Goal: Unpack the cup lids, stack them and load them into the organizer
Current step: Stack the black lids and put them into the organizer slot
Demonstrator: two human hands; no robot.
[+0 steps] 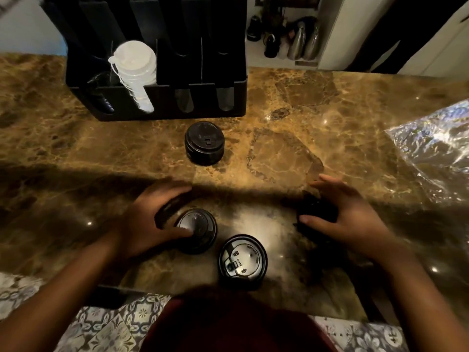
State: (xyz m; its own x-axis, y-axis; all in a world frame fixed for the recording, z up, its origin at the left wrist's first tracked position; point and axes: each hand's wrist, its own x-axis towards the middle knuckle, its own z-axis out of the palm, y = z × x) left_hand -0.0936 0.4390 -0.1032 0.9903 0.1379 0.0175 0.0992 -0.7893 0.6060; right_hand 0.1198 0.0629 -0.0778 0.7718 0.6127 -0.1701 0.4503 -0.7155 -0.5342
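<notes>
My left hand [152, 219] grips a short stack of black cup lids [200, 229] near the counter's front, thumb on the top lid. My right hand [347, 214] curls around a blurred black lid or small stack [317, 209]. A single black lid [243, 261] lies between my hands, close to the front edge. Another stack of black lids [204, 143] stands farther back, in front of the black organizer [157, 102]. One organizer slot holds a stack of white lids [135, 72]; a left slot has dark items I cannot make out.
Crumpled clear plastic wrap [431, 143] lies at the right of the brown marble counter [317, 110]. Metal flasks and dark kitchen items [302, 41] stand on a surface behind the counter. Patterned floor tiles [106, 326] show below the front edge.
</notes>
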